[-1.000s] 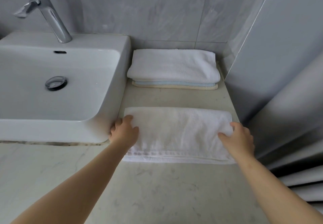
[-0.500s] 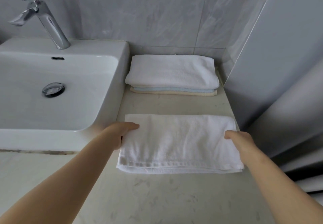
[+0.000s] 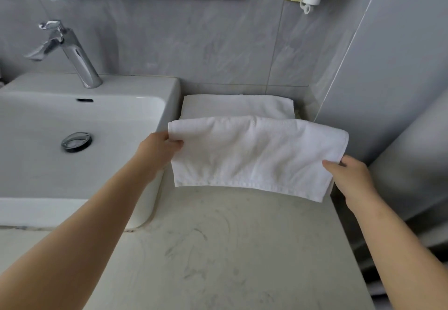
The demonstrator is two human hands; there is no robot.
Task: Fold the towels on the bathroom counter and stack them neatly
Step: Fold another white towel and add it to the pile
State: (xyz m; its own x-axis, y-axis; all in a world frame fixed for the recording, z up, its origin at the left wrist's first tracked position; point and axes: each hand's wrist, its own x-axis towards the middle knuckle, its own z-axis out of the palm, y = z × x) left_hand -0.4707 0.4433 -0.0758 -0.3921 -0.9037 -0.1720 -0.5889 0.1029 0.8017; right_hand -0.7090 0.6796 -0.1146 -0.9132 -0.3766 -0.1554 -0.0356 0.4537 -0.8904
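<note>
Towel (image 3: 254,157), white and folded, is held in the air above the marble counter (image 3: 230,249), just right of the sink (image 3: 173,96). It partly hides the towel stack (image 3: 237,105) lying beside the sink's far right corner. Your left hand (image 3: 157,150) pinches the end nearest the sink; your right hand (image 3: 349,176) grips the end farthest from it.

White towel (image 3: 254,157), white basin (image 3: 72,116), chrome tap (image 3: 72,53), grey marbled wall tiles (image 3: 194,43), pale veined counter (image 3: 230,249).
</note>
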